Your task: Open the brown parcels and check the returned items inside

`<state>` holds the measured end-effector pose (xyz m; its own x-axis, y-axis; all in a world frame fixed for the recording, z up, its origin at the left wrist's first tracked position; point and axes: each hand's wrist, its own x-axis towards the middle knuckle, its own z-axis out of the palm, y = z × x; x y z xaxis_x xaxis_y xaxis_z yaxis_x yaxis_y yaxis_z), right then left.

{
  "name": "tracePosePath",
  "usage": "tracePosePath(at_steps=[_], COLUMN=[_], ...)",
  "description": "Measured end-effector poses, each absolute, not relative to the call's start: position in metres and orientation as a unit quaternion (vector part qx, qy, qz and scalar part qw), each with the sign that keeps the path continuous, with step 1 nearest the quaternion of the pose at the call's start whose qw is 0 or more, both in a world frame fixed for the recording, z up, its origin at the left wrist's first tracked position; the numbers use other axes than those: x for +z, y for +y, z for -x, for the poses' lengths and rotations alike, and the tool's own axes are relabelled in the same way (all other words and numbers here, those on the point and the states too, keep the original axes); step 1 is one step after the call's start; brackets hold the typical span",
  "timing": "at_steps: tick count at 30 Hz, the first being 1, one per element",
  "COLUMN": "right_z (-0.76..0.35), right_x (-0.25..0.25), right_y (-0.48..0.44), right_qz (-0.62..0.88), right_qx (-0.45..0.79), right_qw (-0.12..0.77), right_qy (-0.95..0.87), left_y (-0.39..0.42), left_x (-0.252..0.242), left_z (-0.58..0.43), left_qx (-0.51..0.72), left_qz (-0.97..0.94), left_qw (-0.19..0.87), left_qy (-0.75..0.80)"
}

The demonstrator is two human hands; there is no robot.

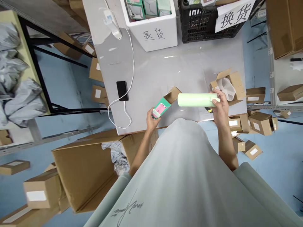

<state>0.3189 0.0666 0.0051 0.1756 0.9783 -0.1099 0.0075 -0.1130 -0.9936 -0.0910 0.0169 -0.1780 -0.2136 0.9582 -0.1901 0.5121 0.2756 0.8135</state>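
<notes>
My left hand (152, 120) is closed round the lower end of a green product box (161, 107) with a pink picture on its side. The box's brown top flap stands open toward the upper right. In my right hand (220, 107) lies a pale green bottle (195, 100), held level by its right end. The bottle's left end is close to the box's open top, outside it. Just behind my right hand an opened cardboard carton (237, 84) with white wrapping (226, 88) sits on the table (153, 71).
A white bin (161, 37) with green boxes and a black crate (201, 30) stand at the table's back. A phone (122, 90) with a white cable lies on the left. A large open carton (87, 173) is below left; parcels (260, 123) lie on the right.
</notes>
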Motion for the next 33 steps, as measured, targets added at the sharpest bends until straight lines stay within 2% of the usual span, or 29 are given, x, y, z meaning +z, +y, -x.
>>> tracePosePath(at_steps=[12,17,23,33], right_z=[-0.302,-0.301,-0.298,-0.289], right_x=[0.019,0.037,0.063,0.102], right_y=[0.085,0.073,0.061,0.063], right_qz=[0.562,0.577,0.547,0.511], right_qx=[0.415,0.394,0.367,0.359], right_qw=[0.521,0.482,0.456,0.376], right_qy=[-0.491,-0.529,-0.599,-0.684], left_y=[0.020,0.023,0.032,0.042], left_x=[-0.145,-0.138,-0.135,-0.117], left_z=[0.082,0.071,0.067,0.073], left_qx=[0.398,0.357,0.350,0.283], left_qz=[-0.535,-0.490,-0.477,-0.544], left_qw=[0.369,0.415,0.502,0.492], left_qy=[0.648,0.678,0.630,0.618])
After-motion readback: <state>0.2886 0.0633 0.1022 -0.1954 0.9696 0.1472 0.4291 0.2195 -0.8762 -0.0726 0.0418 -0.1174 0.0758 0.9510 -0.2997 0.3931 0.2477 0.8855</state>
